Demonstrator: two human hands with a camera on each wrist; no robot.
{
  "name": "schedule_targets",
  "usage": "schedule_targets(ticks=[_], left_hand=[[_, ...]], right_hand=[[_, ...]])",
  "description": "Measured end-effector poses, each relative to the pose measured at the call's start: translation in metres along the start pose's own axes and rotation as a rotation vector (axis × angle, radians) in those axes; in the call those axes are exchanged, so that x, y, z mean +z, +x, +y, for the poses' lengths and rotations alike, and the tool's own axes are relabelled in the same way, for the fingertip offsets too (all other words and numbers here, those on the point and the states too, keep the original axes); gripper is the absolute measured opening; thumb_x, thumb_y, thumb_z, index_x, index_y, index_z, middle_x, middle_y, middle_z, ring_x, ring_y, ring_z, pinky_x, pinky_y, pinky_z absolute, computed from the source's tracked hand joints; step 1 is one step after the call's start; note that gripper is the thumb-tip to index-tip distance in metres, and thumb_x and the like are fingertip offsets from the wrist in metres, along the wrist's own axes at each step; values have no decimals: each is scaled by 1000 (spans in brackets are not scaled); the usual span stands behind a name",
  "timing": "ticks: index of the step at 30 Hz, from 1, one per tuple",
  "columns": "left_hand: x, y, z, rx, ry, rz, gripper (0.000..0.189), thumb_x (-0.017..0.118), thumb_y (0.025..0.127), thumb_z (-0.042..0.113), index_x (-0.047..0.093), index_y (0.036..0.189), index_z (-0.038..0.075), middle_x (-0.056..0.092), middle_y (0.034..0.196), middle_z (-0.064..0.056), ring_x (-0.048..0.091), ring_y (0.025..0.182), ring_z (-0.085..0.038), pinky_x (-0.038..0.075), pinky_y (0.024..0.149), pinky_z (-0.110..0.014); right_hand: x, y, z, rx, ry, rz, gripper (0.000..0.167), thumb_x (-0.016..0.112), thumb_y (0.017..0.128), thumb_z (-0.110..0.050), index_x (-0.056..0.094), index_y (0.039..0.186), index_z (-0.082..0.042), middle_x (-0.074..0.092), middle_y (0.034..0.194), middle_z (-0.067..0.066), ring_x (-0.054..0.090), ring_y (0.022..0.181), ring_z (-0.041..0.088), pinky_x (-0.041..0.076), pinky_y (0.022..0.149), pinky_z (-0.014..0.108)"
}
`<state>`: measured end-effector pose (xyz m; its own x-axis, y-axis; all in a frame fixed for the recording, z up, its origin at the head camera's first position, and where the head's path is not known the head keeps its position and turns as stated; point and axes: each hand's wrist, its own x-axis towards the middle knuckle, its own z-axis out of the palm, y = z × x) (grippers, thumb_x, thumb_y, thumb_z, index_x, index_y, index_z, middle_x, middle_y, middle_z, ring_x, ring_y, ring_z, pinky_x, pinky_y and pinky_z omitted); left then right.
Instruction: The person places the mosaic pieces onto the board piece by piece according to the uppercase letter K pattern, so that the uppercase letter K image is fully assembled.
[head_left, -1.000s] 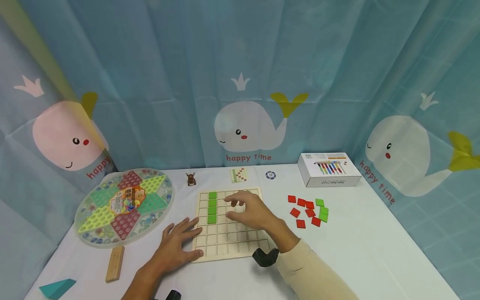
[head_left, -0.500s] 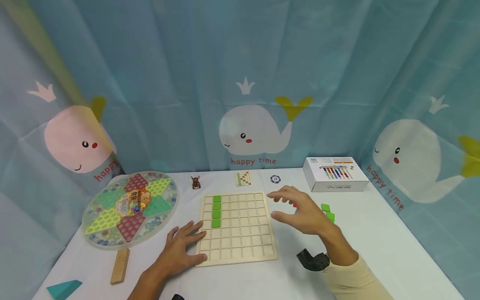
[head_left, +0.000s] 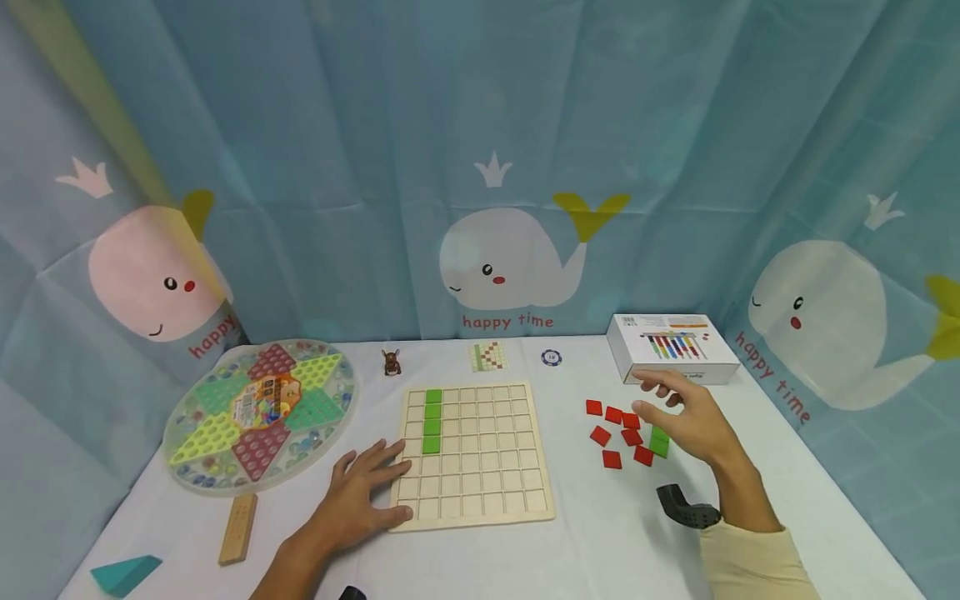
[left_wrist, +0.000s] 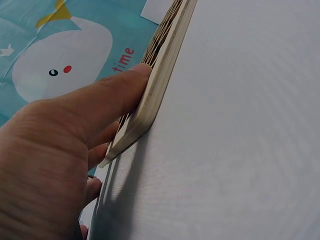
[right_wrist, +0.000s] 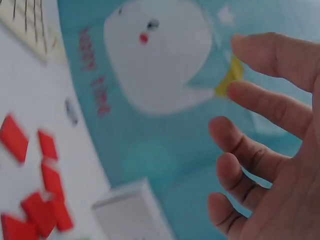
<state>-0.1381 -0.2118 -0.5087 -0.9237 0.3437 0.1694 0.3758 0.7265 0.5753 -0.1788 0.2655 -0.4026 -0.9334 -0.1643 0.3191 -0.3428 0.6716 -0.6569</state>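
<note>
A wooden grid board [head_left: 480, 458] lies on the table with a column of several green tiles [head_left: 432, 422] set in its second column from the left. My left hand [head_left: 360, 492] rests on the board's left edge, fingers spread; in the left wrist view its thumb [left_wrist: 115, 95] lies on the board's rim. Over to the right, my right hand [head_left: 693, 417] hovers with nothing between its loosely bent fingers. Beneath and beside it are loose green tiles [head_left: 659, 443], partly hidden by the hand. Several red tiles [head_left: 611, 459] are scattered just left of those.
A white box [head_left: 675, 350] stands at the back right. A small pattern card [head_left: 489, 357], a poker chip [head_left: 551, 357] and a brown animal figurine [head_left: 392, 362] line the back. At left are a Chinese checkers board [head_left: 258, 417], a wooden block [head_left: 237, 529] and a teal wedge [head_left: 126, 575].
My right hand has moved right, from above the grid board to over the loose tiles. My left hand has stayed on the board's edge. The head view shifted slightly.
</note>
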Motion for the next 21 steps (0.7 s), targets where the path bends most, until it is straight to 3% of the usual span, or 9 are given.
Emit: schedule_targets(ticks=[8, 14, 21], left_hand=[[0, -1, 0, 45, 2, 37, 66, 79, 71, 49, 68, 122, 8, 48, 143, -6, 32, 136, -36, 10, 104, -62], [1, -1, 0, 47, 2, 28, 66, 78, 73, 51, 67, 123, 9, 48, 143, -5, 32, 136, -36, 9, 105, -62], [1, 0, -1, 47, 1, 22, 66, 77, 73, 51, 67, 123, 9, 48, 144, -5, 31, 137, -36, 9, 105, -62]], right_hand=[[1, 0, 47, 190, -74, 30, 51, 67, 90, -38, 58, 132, -11, 56, 112, 20, 46, 96, 31, 48, 70, 53], [6, 2, 67, 363, -63, -36, 55, 67, 90, -37, 54, 135, -8, 53, 117, 20, 42, 103, 35, 46, 75, 50], [17, 1, 90, 404, -83, -101, 54, 66, 90, -29, 52, 135, -3, 52, 118, 24, 43, 105, 40, 42, 82, 55]])
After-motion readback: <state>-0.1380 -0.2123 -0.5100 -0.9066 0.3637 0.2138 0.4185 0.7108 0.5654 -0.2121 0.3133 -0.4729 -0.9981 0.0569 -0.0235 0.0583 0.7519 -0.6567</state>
